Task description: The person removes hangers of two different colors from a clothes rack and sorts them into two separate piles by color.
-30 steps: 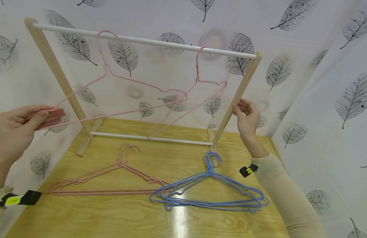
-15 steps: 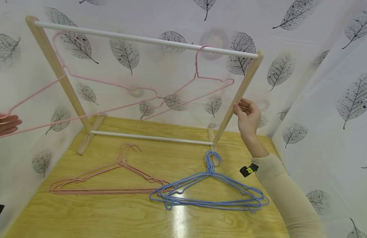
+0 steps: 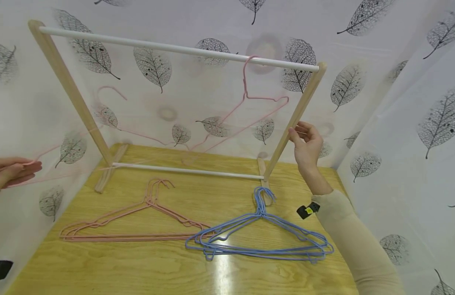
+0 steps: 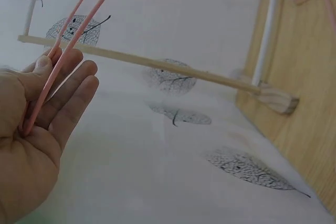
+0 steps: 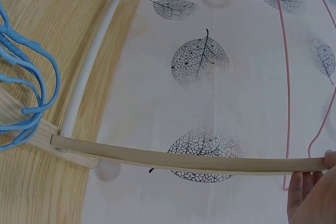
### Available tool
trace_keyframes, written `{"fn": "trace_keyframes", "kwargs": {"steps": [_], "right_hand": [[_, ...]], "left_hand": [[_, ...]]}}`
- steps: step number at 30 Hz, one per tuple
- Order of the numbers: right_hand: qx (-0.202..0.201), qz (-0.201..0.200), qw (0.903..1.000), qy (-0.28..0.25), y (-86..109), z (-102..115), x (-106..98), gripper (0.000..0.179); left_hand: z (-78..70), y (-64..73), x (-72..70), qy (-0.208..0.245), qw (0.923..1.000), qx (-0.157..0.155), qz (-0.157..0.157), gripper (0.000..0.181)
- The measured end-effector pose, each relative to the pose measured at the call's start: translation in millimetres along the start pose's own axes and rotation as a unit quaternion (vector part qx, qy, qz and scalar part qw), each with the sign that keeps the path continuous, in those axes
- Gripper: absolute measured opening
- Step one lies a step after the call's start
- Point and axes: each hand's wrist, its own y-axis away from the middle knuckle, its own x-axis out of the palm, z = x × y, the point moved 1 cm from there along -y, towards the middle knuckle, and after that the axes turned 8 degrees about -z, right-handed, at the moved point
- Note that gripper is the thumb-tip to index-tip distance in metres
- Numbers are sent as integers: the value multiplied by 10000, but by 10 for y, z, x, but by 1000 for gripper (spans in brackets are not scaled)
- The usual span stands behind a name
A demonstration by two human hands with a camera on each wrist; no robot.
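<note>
My left hand point(image 3: 10, 176), at the left edge of the head view, pinches one end of a pink wire hanger point(image 3: 118, 92). That hanger's hook is below the top bar and apart from it, behind the rack's left post. In the left wrist view, the held hanger point(image 4: 86, 27) runs between thumb and fingers. A wooden clothes rack point(image 3: 175, 48) with white bars stands on the table. My right hand point(image 3: 308, 145) grips its right post, thumb in front and fingers behind. Another pink hanger point(image 3: 244, 82) hangs from the top bar near the right end.
Several pink hangers point(image 3: 151, 203) lie stacked on the wooden table point(image 3: 139, 270) in front of the rack. Several blue hangers point(image 3: 261, 213) lie to their right, partly overlapping them. A leaf-print curtain point(image 3: 378, 135) closes off the back and sides.
My left hand moved left with the pink hanger, then slightly back right and down. The hook has dropped from bar height to well below the bar. My right hand has stayed on the post.
</note>
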Motion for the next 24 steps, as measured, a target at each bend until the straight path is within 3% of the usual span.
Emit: {"fn": "trace_keyframes", "kwargs": {"steps": [1,3,6,10,14,19,24], "right_hand": [[-3,-6,10000,-14,-1,0,0,19],[17,16,10000,-17,2,2,-3,19],[-36,102,9998,165,10,5,-15,20],[-115,201,9987,446,17,5,-31,24],[-105,210,9986,472,14,-3,-33,26],[-114,173,9988,445,7,-9,-28,25],[-76,160,9991,378,14,-15,-25,22]], "left_hand": [[-78,29,79,-215,9998,58,-12,45],[-111,82,170,-170,9997,60,136,42],[-113,158,249,-175,9973,-522,479,40],[-87,241,319,-526,9863,-1242,950,37],[-54,319,378,-593,9798,-1180,1499,36],[63,441,422,-152,9685,-1357,2084,35],[224,557,482,268,9555,-1311,2629,33]]}}
